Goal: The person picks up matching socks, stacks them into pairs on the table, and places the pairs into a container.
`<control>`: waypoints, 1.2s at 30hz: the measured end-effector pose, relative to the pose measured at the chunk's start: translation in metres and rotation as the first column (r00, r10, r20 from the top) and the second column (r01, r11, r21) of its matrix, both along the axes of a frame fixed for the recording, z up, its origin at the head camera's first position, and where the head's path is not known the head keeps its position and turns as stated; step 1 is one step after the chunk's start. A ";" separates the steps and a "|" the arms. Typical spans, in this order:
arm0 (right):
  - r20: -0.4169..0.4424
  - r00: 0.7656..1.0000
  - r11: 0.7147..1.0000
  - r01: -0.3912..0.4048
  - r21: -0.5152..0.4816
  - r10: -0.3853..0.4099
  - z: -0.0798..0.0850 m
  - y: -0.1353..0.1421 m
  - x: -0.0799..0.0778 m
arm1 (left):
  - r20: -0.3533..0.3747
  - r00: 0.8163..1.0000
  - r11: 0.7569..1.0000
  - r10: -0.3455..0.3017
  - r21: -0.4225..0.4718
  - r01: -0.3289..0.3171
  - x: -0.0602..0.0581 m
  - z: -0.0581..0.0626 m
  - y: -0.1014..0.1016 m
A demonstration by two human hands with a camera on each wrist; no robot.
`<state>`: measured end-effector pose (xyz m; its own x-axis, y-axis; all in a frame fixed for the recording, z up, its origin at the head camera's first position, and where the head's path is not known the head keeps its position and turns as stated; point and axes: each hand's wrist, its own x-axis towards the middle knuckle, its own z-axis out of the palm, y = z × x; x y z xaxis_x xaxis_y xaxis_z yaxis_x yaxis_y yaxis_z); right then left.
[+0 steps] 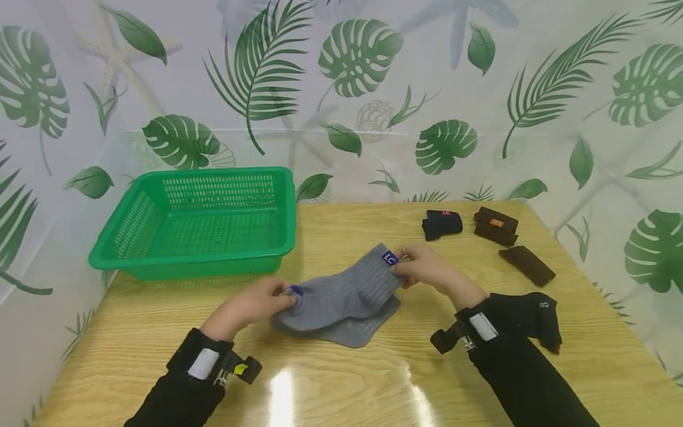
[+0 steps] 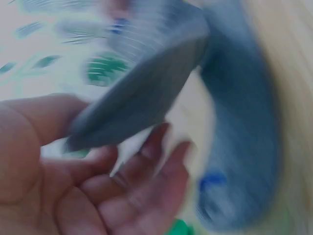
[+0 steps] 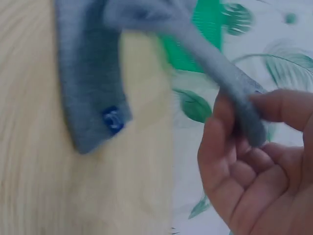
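A grey sock (image 1: pixel 341 293) with a blue label at its cuff is stretched between the two hands, above the table. My left hand (image 1: pixel 256 305) pinches its left end, while my right hand (image 1: pixel 424 267) pinches the cuff beside the label. Under it lies a second grey sock (image 1: pixel 354 335), partly hidden. In the left wrist view the held sock (image 2: pixel 146 90) sits between thumb and fingers, with the other sock (image 2: pixel 244 112) beside it, blurred. The right wrist view has the sock's edge (image 3: pixel 252 125) between thumb and fingers; the other sock's blue label (image 3: pixel 113 121) shows on the table.
At the back left stands a green plastic basket (image 1: pixel 187 264) with nothing in it. To the back right are a folded navy sock (image 1: pixel 443 225), two folded brown bundles (image 1: pixel 496 226) (image 1: pixel 528 265), and a black sock (image 1: pixel 525 314) beside the right forearm. A leaf-patterned wall borders the table.
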<state>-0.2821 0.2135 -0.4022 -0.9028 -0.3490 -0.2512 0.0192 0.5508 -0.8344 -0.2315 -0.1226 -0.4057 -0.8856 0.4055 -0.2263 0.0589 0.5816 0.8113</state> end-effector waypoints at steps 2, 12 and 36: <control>0.075 0.997 0.998 -0.014 -0.068 0.019 0.006 0.005 0.004 | 0.114 0.993 0.980 0.036 0.192 -0.058 -0.004 0.006 -0.004; -0.071 0.987 0.920 -0.109 0.375 0.146 -0.029 -0.017 0.015 | -0.132 0.991 0.949 0.029 -0.309 -0.069 -0.011 -0.026 0.001; -0.064 0.991 0.923 -0.082 0.376 0.115 -0.030 -0.014 0.008 | -0.033 0.999 0.999 0.024 -0.032 -0.025 -0.023 -0.036 -0.016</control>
